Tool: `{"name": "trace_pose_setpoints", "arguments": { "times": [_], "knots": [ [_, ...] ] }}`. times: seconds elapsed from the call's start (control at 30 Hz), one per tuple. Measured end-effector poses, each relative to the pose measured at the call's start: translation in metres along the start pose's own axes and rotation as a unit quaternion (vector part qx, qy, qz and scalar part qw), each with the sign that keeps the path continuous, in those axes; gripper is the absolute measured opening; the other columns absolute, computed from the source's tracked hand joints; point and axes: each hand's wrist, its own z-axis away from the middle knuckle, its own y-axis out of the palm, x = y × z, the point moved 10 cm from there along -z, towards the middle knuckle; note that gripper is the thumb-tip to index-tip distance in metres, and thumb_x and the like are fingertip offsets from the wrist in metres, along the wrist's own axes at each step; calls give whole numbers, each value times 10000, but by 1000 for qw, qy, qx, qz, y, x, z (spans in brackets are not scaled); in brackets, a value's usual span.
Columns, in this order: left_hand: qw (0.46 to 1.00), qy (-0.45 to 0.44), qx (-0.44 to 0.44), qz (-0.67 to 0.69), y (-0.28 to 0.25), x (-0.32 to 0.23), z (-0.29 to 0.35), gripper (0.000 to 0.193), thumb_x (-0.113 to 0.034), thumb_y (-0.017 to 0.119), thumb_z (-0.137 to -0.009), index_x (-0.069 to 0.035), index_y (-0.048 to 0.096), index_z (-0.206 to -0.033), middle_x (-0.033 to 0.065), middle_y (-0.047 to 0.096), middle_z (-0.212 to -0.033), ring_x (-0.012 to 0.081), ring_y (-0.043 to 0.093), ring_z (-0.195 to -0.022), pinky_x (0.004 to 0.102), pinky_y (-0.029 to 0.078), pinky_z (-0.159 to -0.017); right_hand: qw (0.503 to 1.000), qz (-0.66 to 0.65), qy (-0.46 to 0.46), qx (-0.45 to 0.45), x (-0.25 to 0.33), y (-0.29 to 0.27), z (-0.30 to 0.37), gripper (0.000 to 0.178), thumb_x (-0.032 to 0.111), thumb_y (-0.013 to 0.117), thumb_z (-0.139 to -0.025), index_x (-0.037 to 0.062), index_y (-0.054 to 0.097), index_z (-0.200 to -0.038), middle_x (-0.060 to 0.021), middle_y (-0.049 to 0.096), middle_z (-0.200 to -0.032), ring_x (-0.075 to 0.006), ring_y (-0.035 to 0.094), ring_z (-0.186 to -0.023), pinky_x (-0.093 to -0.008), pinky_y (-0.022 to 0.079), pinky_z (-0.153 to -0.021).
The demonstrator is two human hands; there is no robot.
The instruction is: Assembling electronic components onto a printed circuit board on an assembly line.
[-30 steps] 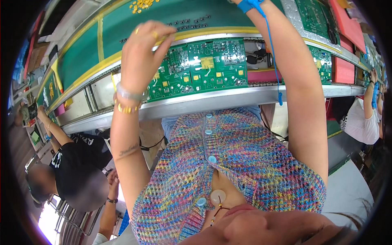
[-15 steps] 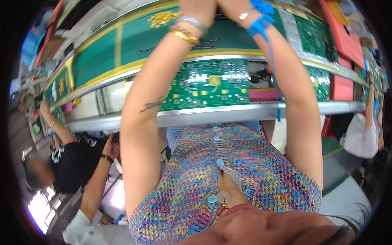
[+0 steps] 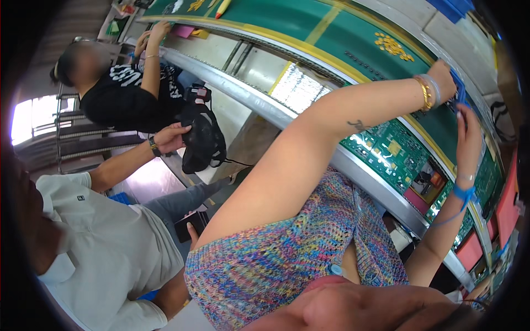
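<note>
Green belt (image 3: 331, 33) now reached by both hands, left (image 3: 443, 74) & right (image 3: 468, 132); grip state unclear.

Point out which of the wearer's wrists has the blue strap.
The right hand: a blue strap with a trailing blue cord circles its wrist. The left hand wears gold and pale bangles instead.

Open green surface (image 3: 331, 25) lies up and left of the left hand (image 3: 441, 74). A scatter of small yellow parts (image 3: 393, 46) sits just beside that hand, and the circuit board (image 3: 386, 149) fills the rail below (a co-worker's arm (image 3: 152, 66) rests well apart).
</note>
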Motion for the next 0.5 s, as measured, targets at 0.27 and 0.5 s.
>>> {"name": "trace_pose_setpoints", "arguments": {
  "times": [0.27, 0.5],
  "knots": [
    [991, 69, -110, 22, -16, -18, 3, 157, -198, 574, -798, -142, 719, -817, 49, 695, -896, 236, 617, -960, 354, 453, -807, 937, -182, 280, 102, 10, 28, 112, 143, 66, 581, -896, 17, 573, -1030, -52, 596, -908, -132, 584, -888, -280, 472, -809],
    [937, -17, -171, 304, -74, 34, 88, 186, -231, 582, -873, -70, 653, -934, 124, 647, -891, 315, 616, -841, 408, 492, -733, 921, -302, 230, 92, 31, 38, 134, 189, 41, 603, -865, 20, 598, -1053, -77, 627, -1031, -170, 609, -958, -283, 489, -826]
  ]
}}
